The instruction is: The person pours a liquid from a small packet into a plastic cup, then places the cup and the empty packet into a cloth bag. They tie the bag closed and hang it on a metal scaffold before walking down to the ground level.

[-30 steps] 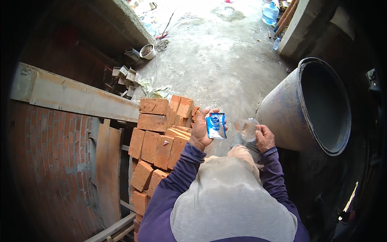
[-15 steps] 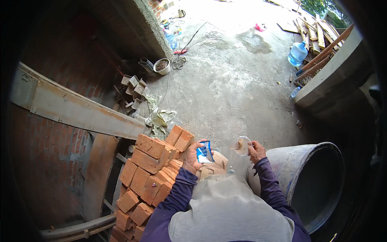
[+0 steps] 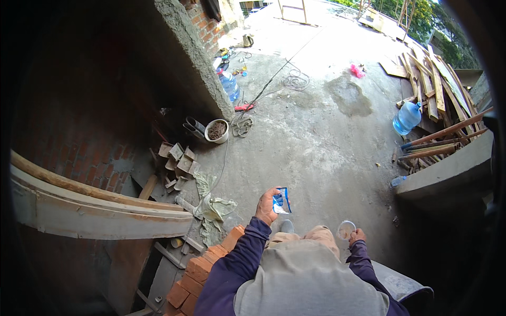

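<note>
My left hand [image 3: 266, 207] is closed around a small blue and white packet [image 3: 282, 200], held out in front of my body. To the right and a little lower, my right hand [image 3: 358, 237] grips a clear round plastic cup [image 3: 346, 230] by its side. Something pale shows through the cup, but I cannot make out its contents. Below my left forearm lies a stack of orange bricks [image 3: 198, 269]. A large grey barrel [image 3: 399, 283] lies partly behind my right forearm. One shoe [image 3: 286, 226] shows on the concrete floor beneath the packet.
To the left are a crumpled pale cloth [image 3: 212, 205], scattered small blocks [image 3: 177, 160] and a white bucket [image 3: 216, 131] by a rough wall. A cable [image 3: 271, 79] trails across the floor. On the right stand a blue water jug [image 3: 407, 118], piled planks [image 3: 436, 84] and a low concrete wall [image 3: 448, 163].
My view has shifted forward, with the bricks and barrel dropping lower in it. My hands have moved farther apart, the right one lower, each still holding its thing.
</note>
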A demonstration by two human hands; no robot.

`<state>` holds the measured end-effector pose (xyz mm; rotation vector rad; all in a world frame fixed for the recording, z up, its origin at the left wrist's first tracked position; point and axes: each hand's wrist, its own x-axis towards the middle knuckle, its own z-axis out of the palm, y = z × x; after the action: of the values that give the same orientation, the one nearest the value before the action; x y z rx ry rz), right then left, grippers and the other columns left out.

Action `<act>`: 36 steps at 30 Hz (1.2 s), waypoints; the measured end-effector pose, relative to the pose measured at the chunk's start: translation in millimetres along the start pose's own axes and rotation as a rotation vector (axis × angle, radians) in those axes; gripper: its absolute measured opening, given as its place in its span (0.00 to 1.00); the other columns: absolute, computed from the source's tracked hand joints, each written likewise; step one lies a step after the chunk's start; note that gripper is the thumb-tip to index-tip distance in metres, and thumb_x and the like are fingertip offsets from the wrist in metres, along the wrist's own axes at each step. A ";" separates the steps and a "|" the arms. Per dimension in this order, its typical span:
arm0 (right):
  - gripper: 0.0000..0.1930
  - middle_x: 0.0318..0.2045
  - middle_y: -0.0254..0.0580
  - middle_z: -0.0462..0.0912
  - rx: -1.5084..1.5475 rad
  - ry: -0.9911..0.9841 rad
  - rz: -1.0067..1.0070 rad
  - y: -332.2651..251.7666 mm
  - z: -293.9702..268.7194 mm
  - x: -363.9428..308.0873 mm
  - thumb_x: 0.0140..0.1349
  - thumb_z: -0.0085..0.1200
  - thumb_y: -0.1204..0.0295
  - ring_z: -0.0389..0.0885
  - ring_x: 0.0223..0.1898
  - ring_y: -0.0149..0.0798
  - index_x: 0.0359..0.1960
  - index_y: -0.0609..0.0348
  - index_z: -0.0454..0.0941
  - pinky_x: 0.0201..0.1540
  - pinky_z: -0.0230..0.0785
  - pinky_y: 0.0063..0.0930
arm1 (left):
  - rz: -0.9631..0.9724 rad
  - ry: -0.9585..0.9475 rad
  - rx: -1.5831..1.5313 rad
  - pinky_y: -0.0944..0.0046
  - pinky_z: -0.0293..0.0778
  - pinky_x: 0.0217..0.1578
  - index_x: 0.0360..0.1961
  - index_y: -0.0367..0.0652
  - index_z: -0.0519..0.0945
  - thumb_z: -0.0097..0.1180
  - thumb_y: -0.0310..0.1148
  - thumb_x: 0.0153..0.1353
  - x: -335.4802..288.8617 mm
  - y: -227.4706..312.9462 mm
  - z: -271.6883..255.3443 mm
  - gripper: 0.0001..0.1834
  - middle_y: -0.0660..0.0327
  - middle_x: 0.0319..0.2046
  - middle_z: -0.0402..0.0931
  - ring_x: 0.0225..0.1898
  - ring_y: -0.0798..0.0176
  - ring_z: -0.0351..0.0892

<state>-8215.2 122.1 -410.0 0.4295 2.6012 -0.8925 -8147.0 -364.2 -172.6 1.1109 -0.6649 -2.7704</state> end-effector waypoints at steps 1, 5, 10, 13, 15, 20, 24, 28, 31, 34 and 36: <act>0.09 0.26 0.49 0.85 0.051 0.001 0.049 -6.6 -3.3 17.9 0.59 0.52 0.72 0.85 0.26 0.43 0.37 0.61 0.83 0.32 0.78 0.40 | 0.009 -0.039 0.040 0.43 0.86 0.41 0.53 0.38 0.76 0.59 0.29 0.60 22.1 15.3 25.3 0.20 0.50 0.37 0.81 0.34 0.48 0.86; 0.10 0.30 0.55 0.87 0.058 -0.053 0.281 -59.3 -4.2 91.0 0.57 0.55 0.69 0.88 0.35 0.50 0.36 0.60 0.84 0.44 0.80 0.42 | 0.030 -0.100 0.117 0.45 0.87 0.41 0.56 0.39 0.76 0.58 0.29 0.61 118.3 55.7 86.7 0.21 0.52 0.37 0.81 0.35 0.50 0.86; 0.12 0.39 0.60 0.88 -0.357 -0.086 0.039 -180.1 21.1 209.5 0.54 0.57 0.69 0.87 0.45 0.61 0.38 0.60 0.85 0.51 0.78 0.47 | -0.027 0.125 0.008 0.46 0.86 0.39 0.42 0.37 0.80 0.59 0.30 0.59 225.1 77.7 98.2 0.11 0.55 0.33 0.82 0.31 0.53 0.85; 0.14 0.41 0.61 0.87 -0.313 -0.211 -0.072 -290.6 31.2 284.2 0.56 0.55 0.67 0.86 0.47 0.62 0.40 0.61 0.85 0.53 0.77 0.48 | -0.087 0.241 -0.094 0.44 0.86 0.39 0.35 0.38 0.80 0.61 0.30 0.57 257.7 108.8 93.0 0.08 0.55 0.31 0.83 0.30 0.51 0.85; 0.15 0.42 0.62 0.87 -0.317 -0.248 -0.167 -376.8 39.6 336.7 0.57 0.54 0.66 0.85 0.48 0.63 0.42 0.61 0.84 0.54 0.77 0.49 | -0.039 0.224 -0.159 0.42 0.86 0.42 0.37 0.37 0.80 0.61 0.30 0.57 274.3 139.5 88.5 0.09 0.53 0.33 0.84 0.33 0.49 0.86; 0.17 0.43 0.61 0.87 -0.245 -0.316 -0.317 -577.2 89.4 460.1 0.61 0.51 0.66 0.86 0.48 0.62 0.47 0.58 0.83 0.53 0.77 0.47 | 0.157 0.404 -0.306 0.37 0.81 0.49 0.43 0.34 0.80 0.59 0.31 0.56 323.5 231.4 79.7 0.15 0.47 0.37 0.84 0.39 0.43 0.85; 0.16 0.39 0.59 0.88 -0.155 -0.307 -0.290 -679.0 151.0 537.1 0.63 0.52 0.65 0.89 0.43 0.57 0.49 0.57 0.83 0.49 0.79 0.45 | 0.176 0.485 -0.343 0.37 0.80 0.51 0.44 0.34 0.80 0.58 0.31 0.56 388.7 302.3 78.6 0.15 0.48 0.38 0.84 0.41 0.43 0.84; 0.11 0.20 0.40 0.79 0.018 -0.305 -0.233 -724.6 198.3 580.0 0.65 0.51 0.71 0.77 0.17 0.38 0.47 0.53 0.81 0.18 0.69 0.37 | 0.114 0.411 -0.311 0.36 0.81 0.50 0.42 0.33 0.80 0.59 0.31 0.58 499.5 399.1 91.5 0.14 0.46 0.37 0.83 0.40 0.41 0.84; 0.12 0.20 0.40 0.79 0.090 -0.334 -0.017 -731.8 209.4 603.3 0.63 0.52 0.72 0.77 0.17 0.38 0.47 0.55 0.81 0.18 0.69 0.37 | 0.049 0.400 -0.278 0.38 0.84 0.44 0.44 0.31 0.77 0.59 0.32 0.58 572.2 467.7 127.8 0.17 0.46 0.36 0.83 0.37 0.41 0.85; 0.11 0.21 0.43 0.81 -0.007 -0.218 -0.129 -736.0 212.1 624.3 0.62 0.52 0.73 0.78 0.17 0.39 0.44 0.58 0.82 0.19 0.70 0.38 | 0.117 0.196 -0.221 0.41 0.84 0.45 0.44 0.35 0.80 0.59 0.32 0.59 643.6 544.7 187.3 0.14 0.48 0.36 0.85 0.36 0.46 0.86; 0.10 0.22 0.44 0.82 -0.078 -0.167 -0.134 -743.6 214.9 640.1 0.62 0.52 0.73 0.80 0.18 0.40 0.42 0.59 0.83 0.21 0.72 0.38 | 0.129 0.145 -0.174 0.44 0.85 0.43 0.44 0.37 0.81 0.59 0.32 0.60 688.9 589.1 225.8 0.13 0.51 0.35 0.85 0.35 0.48 0.87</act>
<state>-9026.6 -468.6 -448.2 0.1539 2.5236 -0.8278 -8852.8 -974.4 -218.3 1.1732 -0.4519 -2.5535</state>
